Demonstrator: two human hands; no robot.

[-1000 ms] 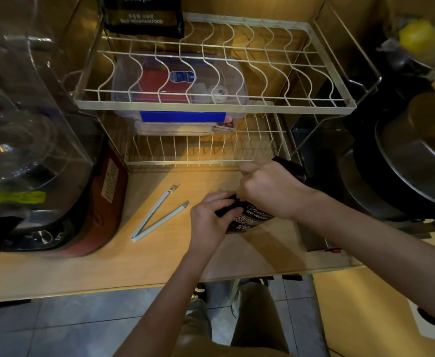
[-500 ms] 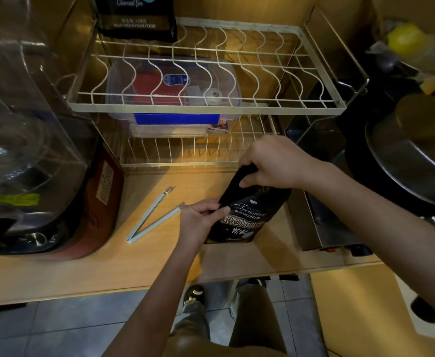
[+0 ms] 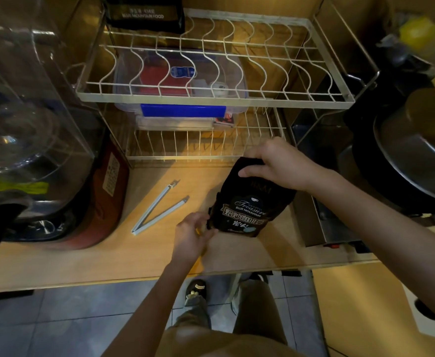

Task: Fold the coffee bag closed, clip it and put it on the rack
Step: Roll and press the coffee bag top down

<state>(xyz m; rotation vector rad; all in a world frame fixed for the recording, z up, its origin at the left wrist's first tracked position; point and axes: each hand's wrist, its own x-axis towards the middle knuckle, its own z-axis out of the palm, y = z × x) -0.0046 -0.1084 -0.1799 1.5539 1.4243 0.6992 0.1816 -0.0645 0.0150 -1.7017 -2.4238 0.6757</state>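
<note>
- While the black coffee bag (image 3: 251,202) stands tilted on the wooden counter (image 3: 108,258), both hands are on it.
- The right hand (image 3: 280,163) covers the top of the bag; its fingers are curled over the upper edge and the thumb presses on the front face, so the grip is closed on the bag.
- The left hand (image 3: 192,235) is at the lower left corner of the bag; its fingers are bent and pinch that corner, though the exact contact is partly hidden by the hand itself.
- The bag is in front of the wire rack (image 3: 211,99), near the lower shelf of it, not on it.
- A white clip (image 3: 157,212) lies open in a V shape on the counter, to the left of the bag and near the left hand, not touching either.
- On the lower shelf of the rack sits a clear plastic box (image 3: 180,112) with a blue front.
- Another dark bag (image 3: 147,14) stands at the back left of the upper shelf.
</note>
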